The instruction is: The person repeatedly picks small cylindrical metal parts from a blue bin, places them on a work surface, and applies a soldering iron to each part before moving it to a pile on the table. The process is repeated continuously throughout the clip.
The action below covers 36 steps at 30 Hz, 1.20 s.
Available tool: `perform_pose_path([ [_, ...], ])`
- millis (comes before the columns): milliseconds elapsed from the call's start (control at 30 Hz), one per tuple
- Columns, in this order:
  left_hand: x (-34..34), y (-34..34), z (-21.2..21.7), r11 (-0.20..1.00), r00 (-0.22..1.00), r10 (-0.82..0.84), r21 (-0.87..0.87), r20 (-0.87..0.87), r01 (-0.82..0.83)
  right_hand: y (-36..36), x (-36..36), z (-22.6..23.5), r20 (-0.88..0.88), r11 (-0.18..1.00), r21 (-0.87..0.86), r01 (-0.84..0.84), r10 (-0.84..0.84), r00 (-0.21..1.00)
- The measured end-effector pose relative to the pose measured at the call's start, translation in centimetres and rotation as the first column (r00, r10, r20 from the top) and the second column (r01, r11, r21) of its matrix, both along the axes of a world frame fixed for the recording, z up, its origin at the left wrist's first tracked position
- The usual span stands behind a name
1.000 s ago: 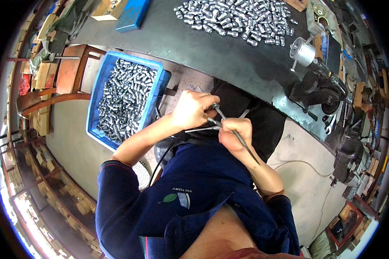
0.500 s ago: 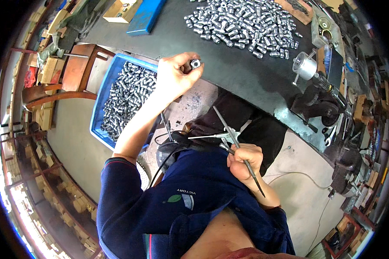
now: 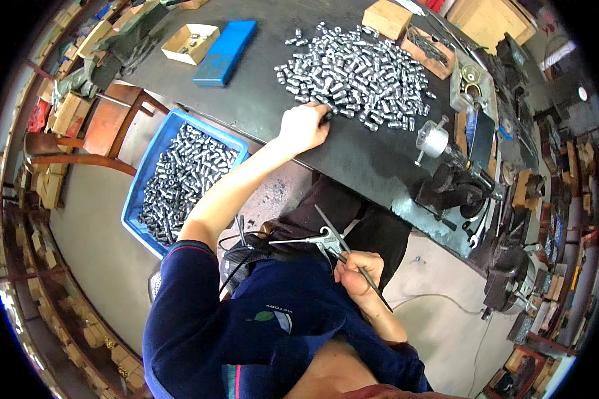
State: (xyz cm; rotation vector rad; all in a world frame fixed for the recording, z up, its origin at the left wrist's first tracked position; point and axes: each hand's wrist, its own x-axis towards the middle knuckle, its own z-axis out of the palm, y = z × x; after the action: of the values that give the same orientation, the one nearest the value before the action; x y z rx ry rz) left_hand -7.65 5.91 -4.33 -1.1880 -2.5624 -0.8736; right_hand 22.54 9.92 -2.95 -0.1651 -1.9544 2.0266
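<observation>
2 hands in view, both mine. Left hand (image 3: 304, 126) is stretched out over the dark bench (image 3: 373, 159), fingers curled down and bunched at the near edge of the pile of small metal cylinders (image 3: 359, 73); fingertips touch the nearest pieces, but I cannot tell if 1 is actually pinched. Pile sits toward the far middle of the bench, spreading to the right.

Right hand (image 3: 356, 272) is down near my lap, off the bench, fingers closed around a thin metal caliper-like tool (image 3: 326, 239); its 2 slim arms stick out up-left from the grip, 1 dark rod runs down-right past the wrist.

Blue plastic crate (image 3: 183, 176) sits off the bench's left edge, low beside a wooden chair (image 3: 110, 130), packed with more of the same metal cylinders. On the bench's far left corner: flat blue box (image 3: 225, 43) and just beside it a small open cardboard box (image 3: 190, 38). Small wooden box (image 3: 387, 18) at the far edge behind the pile. Round metal fixture with handle (image 3: 434, 141) near the bench's right edge, well apart from my left hand.
</observation>
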Motion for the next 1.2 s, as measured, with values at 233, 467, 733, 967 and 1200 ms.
perform_pose_path([
  [233,-0.7,-0.2,-0.3,0.999,0.995,-0.011,0.041,-0.098,0.015,-0.4,-0.1,0.3,-0.047,0.972,-0.236,0.015,-0.027,0.999],
  [467,-0.6,-12.8,1.1,0.975,0.981,0.192,0.118,-0.006,-0.19,-0.5,0.2,0.5,0.016,0.939,-0.344,0.021,-0.016,1.0],
  [733,-4.2,-38.0,-8.9,0.618,0.596,0.784,-0.313,0.175,-0.721,-0.6,-1.1,1.0,0.06,0.947,-0.321,0.002,0.019,0.998],
  [967,-3.9,-41.1,-10.4,0.436,0.516,0.855,-0.473,-0.049,-0.766,-1.5,-1.9,1.0,0.097,0.962,-0.274,0.013,0.014,0.995],
  [1200,-4.4,-39.7,-11.3,0.401,0.535,0.839,-0.551,-0.1,-0.731,-2.2,-1.8,0.7,0.145,0.954,-0.293,0.059,-0.017,0.989],
])
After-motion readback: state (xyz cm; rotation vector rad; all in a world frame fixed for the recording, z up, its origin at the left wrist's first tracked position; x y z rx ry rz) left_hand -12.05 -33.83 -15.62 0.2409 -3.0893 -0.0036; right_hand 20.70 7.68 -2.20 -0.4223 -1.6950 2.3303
